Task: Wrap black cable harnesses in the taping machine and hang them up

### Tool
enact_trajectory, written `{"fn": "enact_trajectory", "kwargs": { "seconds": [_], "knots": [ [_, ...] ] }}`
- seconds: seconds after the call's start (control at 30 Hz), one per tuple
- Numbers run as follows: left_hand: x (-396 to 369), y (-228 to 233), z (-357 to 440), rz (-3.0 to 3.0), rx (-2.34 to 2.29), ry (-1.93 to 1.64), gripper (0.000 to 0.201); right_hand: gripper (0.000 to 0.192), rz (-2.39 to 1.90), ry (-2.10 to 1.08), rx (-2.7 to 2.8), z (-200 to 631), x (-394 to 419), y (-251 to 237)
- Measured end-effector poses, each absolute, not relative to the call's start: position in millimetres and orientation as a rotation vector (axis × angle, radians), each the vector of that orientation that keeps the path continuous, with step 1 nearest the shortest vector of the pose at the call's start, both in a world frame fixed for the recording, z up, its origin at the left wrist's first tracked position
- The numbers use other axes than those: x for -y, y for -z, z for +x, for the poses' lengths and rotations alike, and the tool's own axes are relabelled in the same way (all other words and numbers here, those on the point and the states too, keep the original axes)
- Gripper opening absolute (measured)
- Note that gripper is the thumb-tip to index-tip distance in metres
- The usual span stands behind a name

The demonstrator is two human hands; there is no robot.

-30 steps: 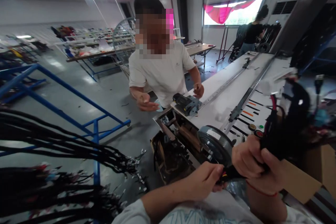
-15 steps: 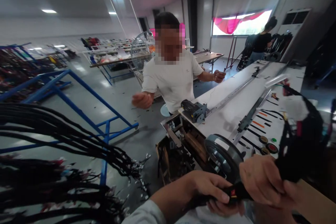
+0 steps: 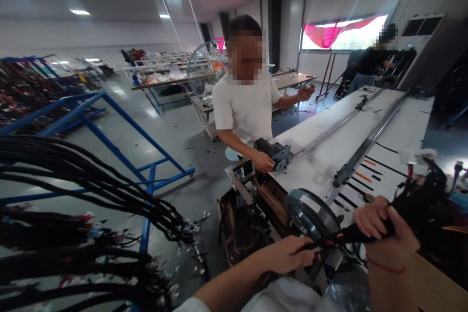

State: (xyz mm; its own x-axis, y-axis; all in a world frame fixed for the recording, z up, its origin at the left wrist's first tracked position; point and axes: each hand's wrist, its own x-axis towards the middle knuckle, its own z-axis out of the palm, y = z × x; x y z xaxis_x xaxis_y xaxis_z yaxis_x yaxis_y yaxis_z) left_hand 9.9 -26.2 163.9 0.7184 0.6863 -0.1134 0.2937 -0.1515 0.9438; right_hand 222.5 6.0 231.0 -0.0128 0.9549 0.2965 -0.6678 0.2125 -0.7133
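Note:
My left hand [image 3: 288, 255] pinches the near end of a black cable bundle [image 3: 415, 204], where red and yellow wires show. My right hand [image 3: 385, 229] grips the same bundle farther along, with a red string around the wrist. The bundle runs up to the right into a tangle of connectors with white tags. Both hands hover over the near end of a long white workbench [image 3: 321, 151], right beside a round grey wheel [image 3: 310, 212].
A person in a white shirt [image 3: 246, 107] stands across the bench with one hand on a small motor [image 3: 274, 152]. Black cable bundles [image 3: 80, 214] hang on blue racks [image 3: 120, 131] at left. Another person [image 3: 369, 66] works far back. A cardboard edge [image 3: 438, 287] lies at right.
My hands have drawn apart along the bundle, the right one rising. The person opposite lowered a hand onto the motor. The view shifted slightly to the left.

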Motion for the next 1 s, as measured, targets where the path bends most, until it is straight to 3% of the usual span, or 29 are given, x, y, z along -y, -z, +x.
{"fn": "enact_trajectory", "kwargs": {
  "seconds": [0.17,0.3,0.57,0.77,1.0],
  "knots": [
    [31,-172,-2,1.684,-0.836,-0.571,0.047,0.039,-0.586,-1.408,1.262,234,3,-231],
    [29,-196,-6,1.813,-0.995,-0.645,0.046,0.025,-0.82,-1.467,1.6,228,1,-220],
    [20,-191,-12,1.908,-1.12,-0.812,0.054,0.027,-0.961,-1.42,1.396,224,-9,-213],
    [13,-181,-3,1.932,-0.874,-1.012,0.079,0.039,-0.69,-1.797,1.09,205,3,-197],
    [4,-192,1,1.669,-0.501,-0.544,0.071,0.035,-0.667,-1.946,1.09,208,-6,-181]
  ]
}}
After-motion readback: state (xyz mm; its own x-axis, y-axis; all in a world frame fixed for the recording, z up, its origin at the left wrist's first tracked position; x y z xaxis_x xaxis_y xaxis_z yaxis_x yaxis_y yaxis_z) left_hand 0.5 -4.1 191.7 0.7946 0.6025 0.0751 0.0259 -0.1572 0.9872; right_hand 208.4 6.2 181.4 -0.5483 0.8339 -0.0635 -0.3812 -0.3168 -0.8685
